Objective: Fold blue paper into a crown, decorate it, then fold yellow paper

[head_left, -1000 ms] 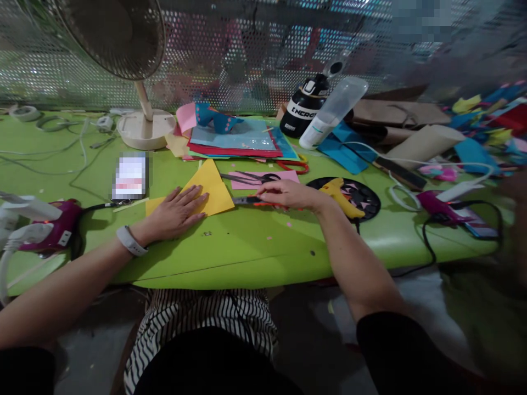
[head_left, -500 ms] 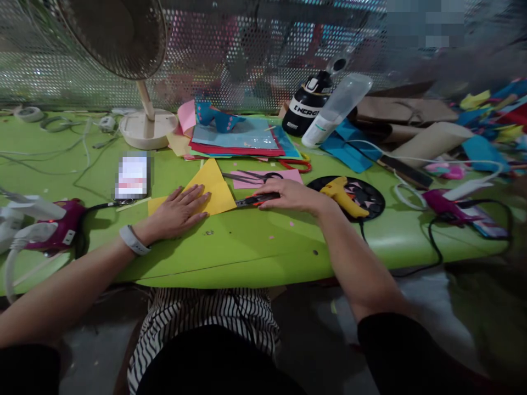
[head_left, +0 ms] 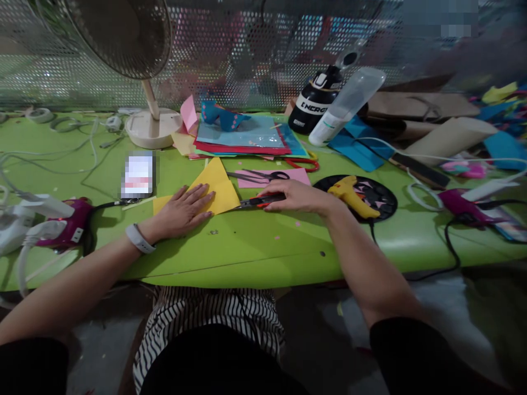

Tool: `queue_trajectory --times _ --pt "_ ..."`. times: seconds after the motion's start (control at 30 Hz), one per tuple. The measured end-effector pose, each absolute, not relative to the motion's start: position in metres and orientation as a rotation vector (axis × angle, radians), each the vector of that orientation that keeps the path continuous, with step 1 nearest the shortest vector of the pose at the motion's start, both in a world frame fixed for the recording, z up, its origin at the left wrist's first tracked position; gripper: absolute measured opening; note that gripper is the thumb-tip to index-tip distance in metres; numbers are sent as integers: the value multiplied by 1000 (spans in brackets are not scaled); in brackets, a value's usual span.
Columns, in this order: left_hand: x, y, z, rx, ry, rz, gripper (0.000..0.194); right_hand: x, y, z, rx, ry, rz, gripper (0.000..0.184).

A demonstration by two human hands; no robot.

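Observation:
My left hand [head_left: 185, 211] lies flat with fingers stretched out on a folded piece of yellow paper [head_left: 224, 189], pressing it on the green table. My right hand [head_left: 290, 196] is closed around a red and black utility knife [head_left: 261, 202]. Its metal tip points left and meets the paper's lower right corner; whether the tip is under or on the edge I cannot tell. Just behind the knife, dark scissors [head_left: 251, 175] rest on a pink sheet [head_left: 302, 176].
A yellow glue gun [head_left: 356, 200] lies on a black round tray [head_left: 389, 211] to the right. Behind are stacked coloured sheets [head_left: 242, 138], red-handled scissors [head_left: 302, 163], a black bottle [head_left: 307, 118] and a fan [head_left: 152, 129]. A phone [head_left: 138, 174] and purple power strip [head_left: 74, 222] sit left.
The right hand has tilted around the knife, so more of its handle shows than a second ago. The left hand stays on the paper. The whole view has shifted slightly.

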State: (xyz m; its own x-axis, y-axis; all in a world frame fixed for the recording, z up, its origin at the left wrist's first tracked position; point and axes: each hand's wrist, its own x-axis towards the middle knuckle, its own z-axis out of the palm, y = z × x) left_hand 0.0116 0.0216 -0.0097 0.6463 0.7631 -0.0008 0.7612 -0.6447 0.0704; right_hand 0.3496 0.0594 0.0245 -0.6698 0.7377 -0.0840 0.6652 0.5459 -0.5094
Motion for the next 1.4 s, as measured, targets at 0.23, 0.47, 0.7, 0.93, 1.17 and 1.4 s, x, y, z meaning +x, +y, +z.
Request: queue_trajectory --times 0.23,0.47,0.7,0.93,1.17,1.4 --pt "12 21 -8 2783 1293 14 62 347 54 27 -1195 -2631 842 35" --pt "13 19 -8 2794 1298 3 61 339 51 25 -1170 -2626 748 33" --pt "14 19 -7 2813 1292 -8 61 338 49 24 -1155 -2664 780 36" --pt "13 19 -8 2767 1283 41 58 329 44 19 -1179 -2675 631 37" --pt "16 17 -5 2740 1305 20 59 328 43 13 -1118 -2659 597 35" --pt "33 17 -7 2617 1474 14 61 328 50 -6 -1093 -2511 487 39"
